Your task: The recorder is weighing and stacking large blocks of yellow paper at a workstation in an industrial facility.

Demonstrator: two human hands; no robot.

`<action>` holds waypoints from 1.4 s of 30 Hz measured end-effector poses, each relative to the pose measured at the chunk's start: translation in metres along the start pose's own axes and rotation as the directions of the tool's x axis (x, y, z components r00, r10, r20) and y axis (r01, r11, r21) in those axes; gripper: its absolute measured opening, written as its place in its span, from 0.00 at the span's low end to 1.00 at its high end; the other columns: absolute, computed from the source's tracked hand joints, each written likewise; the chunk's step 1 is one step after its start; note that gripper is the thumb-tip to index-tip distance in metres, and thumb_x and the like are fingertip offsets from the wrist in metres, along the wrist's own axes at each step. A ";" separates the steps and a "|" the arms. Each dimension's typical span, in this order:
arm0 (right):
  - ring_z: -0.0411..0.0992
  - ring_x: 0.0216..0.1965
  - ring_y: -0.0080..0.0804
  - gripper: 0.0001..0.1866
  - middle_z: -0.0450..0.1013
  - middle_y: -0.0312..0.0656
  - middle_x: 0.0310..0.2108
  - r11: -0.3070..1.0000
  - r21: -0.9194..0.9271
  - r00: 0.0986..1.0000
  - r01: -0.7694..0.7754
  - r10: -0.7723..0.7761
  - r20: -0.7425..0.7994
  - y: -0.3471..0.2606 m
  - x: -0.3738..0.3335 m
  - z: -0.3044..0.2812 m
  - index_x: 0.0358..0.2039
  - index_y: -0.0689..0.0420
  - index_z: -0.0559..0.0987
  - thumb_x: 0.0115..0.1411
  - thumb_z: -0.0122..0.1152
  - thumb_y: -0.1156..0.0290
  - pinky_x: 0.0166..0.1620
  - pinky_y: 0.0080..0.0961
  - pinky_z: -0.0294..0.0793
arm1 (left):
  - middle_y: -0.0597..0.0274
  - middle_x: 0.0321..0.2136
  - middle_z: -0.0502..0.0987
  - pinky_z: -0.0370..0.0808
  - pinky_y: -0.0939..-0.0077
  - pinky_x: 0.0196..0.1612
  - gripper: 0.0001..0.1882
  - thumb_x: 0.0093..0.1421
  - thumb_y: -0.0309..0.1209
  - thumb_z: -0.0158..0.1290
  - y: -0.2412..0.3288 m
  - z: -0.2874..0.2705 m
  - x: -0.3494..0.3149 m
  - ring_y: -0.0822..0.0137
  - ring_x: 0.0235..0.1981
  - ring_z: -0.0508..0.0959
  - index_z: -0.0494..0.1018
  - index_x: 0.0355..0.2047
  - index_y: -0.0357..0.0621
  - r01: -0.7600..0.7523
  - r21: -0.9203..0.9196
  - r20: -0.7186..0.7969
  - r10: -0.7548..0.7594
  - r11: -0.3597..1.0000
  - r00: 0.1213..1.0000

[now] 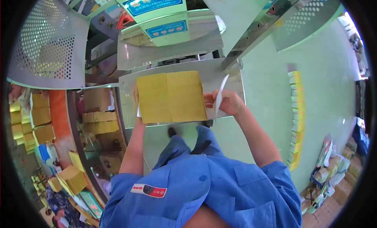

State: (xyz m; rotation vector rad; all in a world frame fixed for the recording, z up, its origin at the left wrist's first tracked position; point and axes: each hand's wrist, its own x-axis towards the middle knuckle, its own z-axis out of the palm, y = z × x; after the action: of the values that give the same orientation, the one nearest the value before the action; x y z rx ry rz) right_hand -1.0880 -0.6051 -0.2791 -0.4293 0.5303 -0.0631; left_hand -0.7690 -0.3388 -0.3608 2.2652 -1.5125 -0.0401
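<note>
1. The yellow cardboard sheet (171, 96) lies flat on the steel bench (231, 77), straight ahead of the person and between the two hands; its long axis runs left to right across the bench, and a faint fold line splits it into a left and a right panel.
2. The left hand (136, 99) sits at the sheet's left edge, mostly hidden behind the card; it seems to pinch or steady that edge, but how far the fingers are closed cannot be told; a scrap of white shows just below it at the near left corner.
3. The right hand (229, 102) is at the sheet's right edge, touching or just beside it; its fingers are closed narrowly on a thin white slip of paper (220, 95), which stands nearly upright and curves toward the far side.
4. Both hands are about equally close to the sheet, one at each short end; the right hand is the occupied one, so the slip lies to the right of the card and above its right panel's edge.
5. Beyond the bench, on the far side, stands a pale green machine (165, 20); stacks of yellow card (295, 118) run along the floor on the right, and cardboard boxes (100, 118) sit on the left, well apart from the hands.
</note>
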 end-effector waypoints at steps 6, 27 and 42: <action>0.75 0.44 0.39 0.21 0.74 0.44 0.43 0.998 -0.035 0.946 -0.053 0.038 -0.322 0.023 0.024 -0.009 0.51 0.61 0.71 0.55 0.50 0.75 0.46 0.43 0.75 | 0.58 0.52 0.72 0.71 0.67 0.57 0.21 0.68 0.37 0.45 -0.023 -0.013 -0.009 0.65 0.53 0.73 0.64 0.59 0.44 0.512 -0.851 0.520 -0.318 -0.115 0.793; 0.75 0.40 0.28 0.15 0.76 0.44 0.39 0.348 -0.937 0.669 0.032 -0.704 -0.238 0.064 0.032 0.037 0.47 0.57 0.78 0.59 0.56 0.77 0.43 0.21 0.73 | 0.55 0.58 0.66 0.62 0.68 0.62 0.30 0.65 0.40 0.43 0.062 -0.092 0.014 0.62 0.60 0.66 0.57 0.64 0.37 0.454 -0.870 0.492 -0.296 -0.191 0.819; 0.71 0.33 0.18 0.22 0.77 0.35 0.39 0.677 -0.722 0.767 0.142 -0.536 -0.352 0.044 0.011 0.072 0.55 0.53 0.75 0.68 0.49 0.55 0.33 0.18 0.71 | 0.59 0.60 0.65 0.60 0.66 0.63 0.31 0.60 0.34 0.42 0.059 -0.093 0.014 0.63 0.62 0.64 0.57 0.64 0.41 0.412 -0.834 0.527 -0.308 -0.367 0.793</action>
State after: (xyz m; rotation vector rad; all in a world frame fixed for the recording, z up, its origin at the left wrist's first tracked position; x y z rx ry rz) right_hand -1.0441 -0.5393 -0.2469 -1.2550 1.0392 -0.4013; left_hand -0.7922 -0.3403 -0.2525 1.0466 -0.0900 -1.1442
